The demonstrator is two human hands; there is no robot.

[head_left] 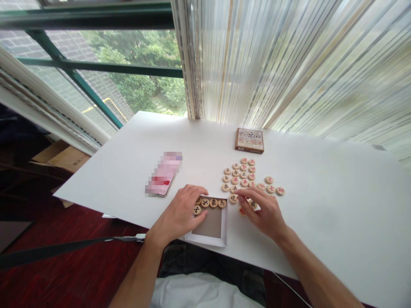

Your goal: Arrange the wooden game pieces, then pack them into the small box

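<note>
My left hand [183, 209] grips the left side of a shallow white cardboard box [210, 240], fingers over its far edge and thumb over the inside. Along the box's far wall lies a row of round wooden Chinese chess pieces with black characters, among them a horse piece [221, 203]; another piece [197, 209] sits by my left thumb. My right hand [261, 209] is just right of the box, thumb and forefinger pinched together beside a black-marked cannon piece [233, 198]. Whatever is between those fingertips is hidden. Several more pieces, red and black, lie beyond and under this hand.
A closed printed box [249, 140] lies at the back of the white table [327, 205]. A pink phone-like object [164, 174], partly pixelated, rests left of the pieces. Cardboard [69, 156] stands beyond the table's left edge. A striped curtain [244, 60] hangs behind the table.
</note>
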